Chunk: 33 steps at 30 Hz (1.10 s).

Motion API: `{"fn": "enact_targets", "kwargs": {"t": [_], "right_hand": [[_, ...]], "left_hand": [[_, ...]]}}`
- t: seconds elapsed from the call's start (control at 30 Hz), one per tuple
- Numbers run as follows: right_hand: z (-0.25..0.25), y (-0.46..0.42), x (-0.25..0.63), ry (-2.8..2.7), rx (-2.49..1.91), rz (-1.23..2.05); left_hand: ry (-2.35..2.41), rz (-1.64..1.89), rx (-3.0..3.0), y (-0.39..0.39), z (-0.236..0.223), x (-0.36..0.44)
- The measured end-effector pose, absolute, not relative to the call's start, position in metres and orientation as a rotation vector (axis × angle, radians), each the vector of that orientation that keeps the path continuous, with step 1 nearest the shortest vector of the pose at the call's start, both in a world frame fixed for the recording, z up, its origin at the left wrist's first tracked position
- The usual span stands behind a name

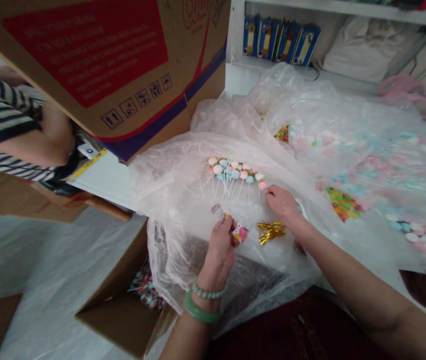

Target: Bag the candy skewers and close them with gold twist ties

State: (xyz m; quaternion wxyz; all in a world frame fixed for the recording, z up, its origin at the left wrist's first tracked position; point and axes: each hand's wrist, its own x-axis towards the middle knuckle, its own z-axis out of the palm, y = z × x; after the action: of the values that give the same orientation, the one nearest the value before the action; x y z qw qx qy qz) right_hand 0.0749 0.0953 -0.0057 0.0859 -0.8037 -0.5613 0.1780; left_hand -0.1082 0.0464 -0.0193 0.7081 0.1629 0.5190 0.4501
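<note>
My left hand [222, 240] is closed on a small printed candy wrapper [240, 233], whose ends stick out on both sides of the fingers. With my right hand [281, 201] I pinch the stick of a lollipop [261, 180] with stacked pastel candies, at the right end of a row. The other lollipops [231, 172] lie beside it on the plastic sheet [186, 210], their white sticks pointing toward me. A small pile of gold twist ties [270, 231] sits between my two hands.
A large printed cardboard box [123, 65] stands at back left. Below on the left, an open carton [119, 305] holds wrapped sweets. Loose pastel candies [419, 235] and colourful gummies [343, 203] lie at right. A person in a striped shirt [6, 125] is at far left.
</note>
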Motion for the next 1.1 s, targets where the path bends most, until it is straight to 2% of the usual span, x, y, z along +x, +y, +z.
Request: {"fn": "enact_targets", "kwargs": {"t": [0.17, 0.27, 0.57, 0.83, 1.1], "right_hand": [[0.001, 0.037, 0.109, -1.053, -1.805, 1.030], [0.009, -0.004, 0.115, -0.804, -1.598, 1.276], [0.011, -0.063, 0.126, -0.675, -1.107, 1.632], [0.013, -0.077, 0.126, -0.656, -0.978, 1.736], [0.016, -0.081, 0.127, -0.639, -1.110, 1.589]], "left_hand": [[1.044, 0.966, 0.292, 0.053, -0.007, -0.114], [1.024, 0.974, 0.286, 0.055, 0.003, -0.113], [0.914, 1.068, 0.180, 0.041, 0.048, -0.090], [0.886, 1.067, 0.172, 0.030, 0.078, -0.073], [0.923, 1.072, -0.003, 0.033, 0.082, -0.070]]}}
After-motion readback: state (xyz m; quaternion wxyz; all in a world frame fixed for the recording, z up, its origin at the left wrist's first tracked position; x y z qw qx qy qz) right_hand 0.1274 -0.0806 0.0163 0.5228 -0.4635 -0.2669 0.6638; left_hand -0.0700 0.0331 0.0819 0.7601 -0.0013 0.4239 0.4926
